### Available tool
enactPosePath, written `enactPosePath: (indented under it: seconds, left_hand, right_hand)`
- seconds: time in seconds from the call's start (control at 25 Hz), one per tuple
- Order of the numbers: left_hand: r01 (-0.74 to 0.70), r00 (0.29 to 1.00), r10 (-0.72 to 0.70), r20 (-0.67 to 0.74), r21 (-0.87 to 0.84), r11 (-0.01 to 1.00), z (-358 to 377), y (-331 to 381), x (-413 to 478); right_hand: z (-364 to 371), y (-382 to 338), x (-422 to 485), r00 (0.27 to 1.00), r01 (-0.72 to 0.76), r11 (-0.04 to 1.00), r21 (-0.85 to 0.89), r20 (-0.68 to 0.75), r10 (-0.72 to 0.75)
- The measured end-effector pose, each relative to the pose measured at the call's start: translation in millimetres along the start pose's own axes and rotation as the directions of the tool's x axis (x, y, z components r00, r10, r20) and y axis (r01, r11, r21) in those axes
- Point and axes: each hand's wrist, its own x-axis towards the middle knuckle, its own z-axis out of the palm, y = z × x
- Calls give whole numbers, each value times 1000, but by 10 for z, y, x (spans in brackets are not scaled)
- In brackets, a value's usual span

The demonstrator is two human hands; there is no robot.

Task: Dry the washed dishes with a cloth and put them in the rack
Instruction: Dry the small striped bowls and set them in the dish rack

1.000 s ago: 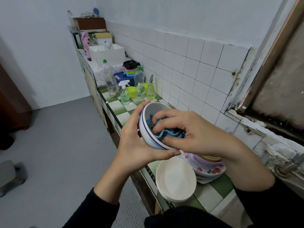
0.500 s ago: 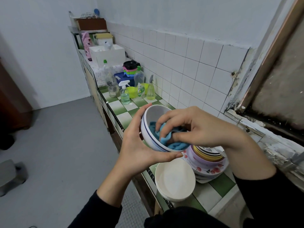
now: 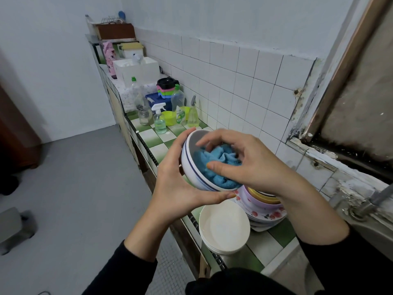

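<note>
Here, at frame centre, the left hand (image 3: 176,188) wraps round the bowl (image 3: 190,165) from beneath and tilts its mouth toward the right hand (image 3: 253,165). That lets the right hand's fingers, pinching the bunched cloth (image 3: 217,167), reach the inner wall. The bowl is held over the stack (image 3: 263,204) still waiting. Compared with half a second ago, the right fingers have spread wider and the cloth sits lower.
</note>
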Motion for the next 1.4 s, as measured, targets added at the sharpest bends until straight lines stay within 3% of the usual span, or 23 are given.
enactPosePath:
  seconds: [0.08, 0.16, 0.24, 0.28, 0.32, 0.4, 0.48, 0.52, 0.6, 0.68, 0.72, 0.76, 0.88, 1.04, 1.16, 1.28, 1.4]
  left_hand:
    - [0, 1000, 0, 9, -5, 1000, 12, 26, -26]
    - [10, 1000, -10, 21, -9, 1000, 59, 49, -61]
    - [9, 1000, -9, 18, -16, 1000, 66, 54, -82]
    - [3, 1000, -3, 13, -28, 1000, 44, 54, -84]
    - [-3, 1000, 3, 4, -37, 999, 10, 54, -84]
    - [-18, 1000, 17, -17, -19, 1000, -63, 45, -96]
    - [-24, 1000, 24, -10, -2, 1000, -85, 27, -134]
    - [-18, 1000, 18, -10, -1, 1000, -80, 17, -161]
    - [-8, 1000, 8, -17, -6, 1000, -60, 8, -200]
    - [-5, 1000, 5, -13, -27, 1000, -41, 9, -213]
    - [-3, 1000, 2, -9, -37, 999, -43, 13, -211]
    - [2, 1000, -2, -4, -49, 999, -60, 15, -204]
    - [23, 1000, -23, -9, -80, 997, -152, 2, -179]
    - [102, 994, -108, -26, -159, 982, -158, -30, -215]
    - [194, 981, -191, 36, -246, 950, -68, -50, -258]
    - [309, 950, -291, 109, -226, 924, -43, -102, -245]
    - [484, 874, -433, 221, -311, 818, -93, -154, -200]
  right_hand:
    - [-52, -16, -15, 998, 11, 993, -117, 58, -4]
    - [-25, 28, -12, 994, -36, 970, -239, -106, 11]
    - [105, 36, 0, 954, -62, 987, -148, -300, 14]
    - [165, 23, -8, 957, -22, 1000, -6, -289, 19]
    - [198, 1, -25, 979, 19, 993, 120, -204, 6]
    - [121, -81, -50, 995, 66, 983, 170, 63, -77]
    - [-58, -108, -17, 957, 112, 994, 0, 269, -108]
    - [-118, -85, 13, 960, 128, 985, -114, 265, -94]
    - [-106, -19, 77, 996, 80, 963, -258, 60, -66]
    - [68, 3, 118, 984, 20, 970, -242, -166, -62]
    - [168, -3, 115, 978, 51, 979, -198, -190, -89]
    - [256, -7, 100, 979, 105, 980, -167, -157, -132]
    - [315, -41, 50, 967, 245, 947, -208, 130, -221]
    - [73, -54, 61, 921, 218, 967, -131, 356, -160]
    - [-22, 65, 62, 835, 266, 950, -164, 532, -142]
    - [-52, 218, 93, 829, 249, 965, -82, 533, -169]
    - [-148, 381, 60, 861, 58, 970, 237, 480, -169]
